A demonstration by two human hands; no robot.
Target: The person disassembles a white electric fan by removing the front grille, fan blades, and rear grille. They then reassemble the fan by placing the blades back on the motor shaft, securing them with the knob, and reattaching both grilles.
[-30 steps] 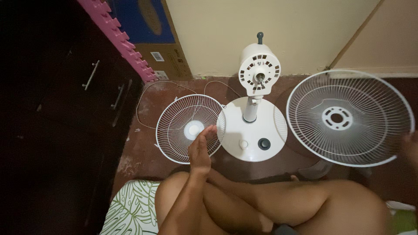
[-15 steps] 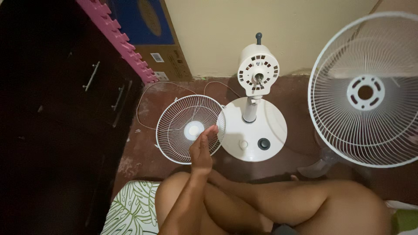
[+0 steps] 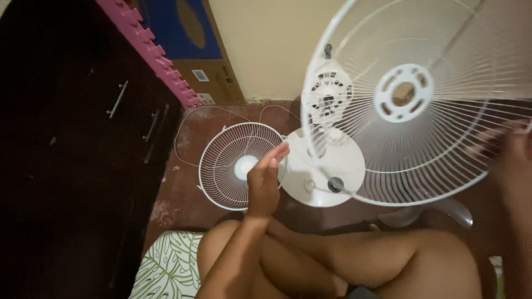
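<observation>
My right hand grips the rim of a large white wire fan guard, lifted close to the camera and covering the fan's motor head. My left hand hovers open, fingers together and pointing up, over the edge of a second white guard that lies flat on the floor. The fan's round white base with its pole stands between the two guards. My bare legs are crossed below.
A dark cabinet with metal handles fills the left. A cardboard box and pink foam mat lean at the wall. A white cord loops on the brown floor. A leaf-print cushion lies under me.
My right hand has raised the large guard from the floor at the right and swung it up and left, in front of the motor head. My left hand has risen slightly.
</observation>
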